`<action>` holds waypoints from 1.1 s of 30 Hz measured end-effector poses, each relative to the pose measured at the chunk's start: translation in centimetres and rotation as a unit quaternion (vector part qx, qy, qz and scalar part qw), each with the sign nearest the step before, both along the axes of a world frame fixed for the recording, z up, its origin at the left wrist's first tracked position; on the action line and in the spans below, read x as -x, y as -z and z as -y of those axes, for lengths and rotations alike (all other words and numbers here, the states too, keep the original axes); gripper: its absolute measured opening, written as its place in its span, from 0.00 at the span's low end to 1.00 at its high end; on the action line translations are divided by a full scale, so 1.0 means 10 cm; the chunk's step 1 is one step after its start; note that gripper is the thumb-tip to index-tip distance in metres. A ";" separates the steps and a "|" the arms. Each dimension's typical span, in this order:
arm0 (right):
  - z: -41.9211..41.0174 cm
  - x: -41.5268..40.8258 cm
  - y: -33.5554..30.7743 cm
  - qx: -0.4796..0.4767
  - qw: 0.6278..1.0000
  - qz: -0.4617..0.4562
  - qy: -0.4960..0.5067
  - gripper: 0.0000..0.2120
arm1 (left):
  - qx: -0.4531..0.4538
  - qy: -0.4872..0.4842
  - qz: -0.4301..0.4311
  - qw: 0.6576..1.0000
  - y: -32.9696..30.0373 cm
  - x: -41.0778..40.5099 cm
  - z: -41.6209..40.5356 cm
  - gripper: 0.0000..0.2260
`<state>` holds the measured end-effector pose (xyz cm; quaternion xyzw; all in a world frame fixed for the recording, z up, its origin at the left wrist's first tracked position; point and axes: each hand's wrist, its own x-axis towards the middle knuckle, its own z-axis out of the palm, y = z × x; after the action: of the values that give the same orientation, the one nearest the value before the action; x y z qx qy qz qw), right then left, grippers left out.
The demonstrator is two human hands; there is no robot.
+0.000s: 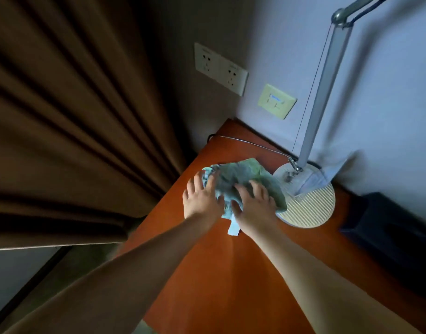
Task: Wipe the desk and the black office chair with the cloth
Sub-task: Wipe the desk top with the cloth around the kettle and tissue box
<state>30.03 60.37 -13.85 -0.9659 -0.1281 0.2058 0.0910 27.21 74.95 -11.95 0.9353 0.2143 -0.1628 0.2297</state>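
Note:
A crumpled pale green-blue cloth [240, 179] lies on the reddish-brown desk [221, 266], near its far left corner. My left hand [201, 201] presses on the cloth's left part, fingers spread and fairly straight. My right hand [254, 204] lies on the cloth's right part, fingers spread over it. A white tag of the cloth sticks out between my wrists. The black office chair is not in view.
A desk lamp with a round ribbed white base [308, 203] and a silver arm [325, 92] stands right beside the cloth. A dark box [390, 227] sits at the right by the wall. Brown curtain [69, 121] hangs left of the desk. Wall sockets [219, 68] above.

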 end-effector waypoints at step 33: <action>-0.34 -0.70 0.78 -0.019 0.969 0.239 -0.062 0.25 | -0.038 0.127 0.019 0.991 0.55 -0.71 -0.11 0.27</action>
<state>37.00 63.79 -21.61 -0.9753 -0.2099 -0.0282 0.0634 34.32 76.03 -17.45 0.9659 0.0952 -0.1643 0.1758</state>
